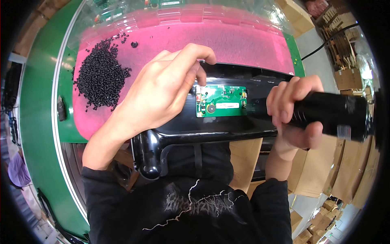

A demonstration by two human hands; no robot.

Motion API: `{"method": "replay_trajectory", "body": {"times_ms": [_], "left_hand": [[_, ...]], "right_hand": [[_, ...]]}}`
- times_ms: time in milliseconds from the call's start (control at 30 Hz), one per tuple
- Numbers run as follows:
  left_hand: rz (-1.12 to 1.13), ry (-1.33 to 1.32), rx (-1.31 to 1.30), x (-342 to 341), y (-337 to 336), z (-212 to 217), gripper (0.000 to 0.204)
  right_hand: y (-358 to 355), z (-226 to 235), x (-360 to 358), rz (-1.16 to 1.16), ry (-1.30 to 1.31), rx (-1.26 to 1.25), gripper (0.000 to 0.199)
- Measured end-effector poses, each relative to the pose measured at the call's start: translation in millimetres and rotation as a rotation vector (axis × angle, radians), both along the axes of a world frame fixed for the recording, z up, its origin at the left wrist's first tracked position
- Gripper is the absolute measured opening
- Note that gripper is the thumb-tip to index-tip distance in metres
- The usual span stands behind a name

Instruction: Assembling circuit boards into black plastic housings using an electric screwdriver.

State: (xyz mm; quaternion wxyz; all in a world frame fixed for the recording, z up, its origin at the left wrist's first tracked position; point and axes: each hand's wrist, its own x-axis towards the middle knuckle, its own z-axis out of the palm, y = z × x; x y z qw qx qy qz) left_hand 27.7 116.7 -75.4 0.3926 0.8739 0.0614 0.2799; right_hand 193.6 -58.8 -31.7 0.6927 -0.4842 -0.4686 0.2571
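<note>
A green circuit board (pixel 221 106) lies in a glossy black plastic housing (pixel 174 137) in front of me. Bent over the board's left end is my left hand (pixel 164 87), its fingers curled together near the upper left corner. The fingertips are partly hidden, so whatever they pinch cannot be made out. My right hand (pixel 293 107) is wrapped round a black cylindrical electric screwdriver (pixel 331 114), held to the right of the board and tilted nearly sideways. Its working tip is not visible.
A heap of small black screws (pixel 99 75) covers the left of the pink mat (pixel 158 40). Clear plastic trays (pixel 170 16) with green boards stand along the back. A dark stub (pixel 61 109) lies on the green bench (pixel 44 93). Cardboard boxes (pixel 317 166) stand at right.
</note>
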Motion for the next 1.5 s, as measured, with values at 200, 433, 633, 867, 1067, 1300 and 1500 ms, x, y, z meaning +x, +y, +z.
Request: {"method": "replay_trajectory", "body": {"times_ms": [200, 433, 633, 867, 1067, 1300, 1500], "left_hand": [[0.082, 0.010, 0.146, -1.4, 7.1, 4.6, 0.031], [0.122, 0.341, 0.391, -9.4, 20.1, 3.0, 0.025], [0.046, 0.403, 0.385, -2.9, 28.6, -5.6, 0.020], [-0.013, 0.536, 0.424, -6.5, 6.3, 16.8, 0.024], [0.001, 0.478, 0.251, -24.2, 2.5, 0.1, 0.023], [0.043, 0.404, 0.213, -29.2, 4.4, -8.1, 0.024], [0.026, 0.384, 0.188, -19.2, -3.3, -7.6, 0.018]], "right_hand": [[0.3, 9.2, 21.1, -0.265, 0.435, -0.036, 0.030], [-1.7, 14.0, 21.9, -0.414, 0.515, 0.085, 0.039], [-38.5, 43.0, -52.5, 0.103, -1.042, 0.008, 0.016], [-72.1, 68.9, -100.1, 0.059, -1.183, 0.088, 0.031], [-53.5, 126.0, -66.2, 0.479, -1.641, 0.200, 0.030], [-30.1, 77.0, -50.1, -0.148, -1.464, -0.249, 0.025], [-20.5, 12.3, 44.8, -0.303, -1.294, -0.657, 0.060]]}}
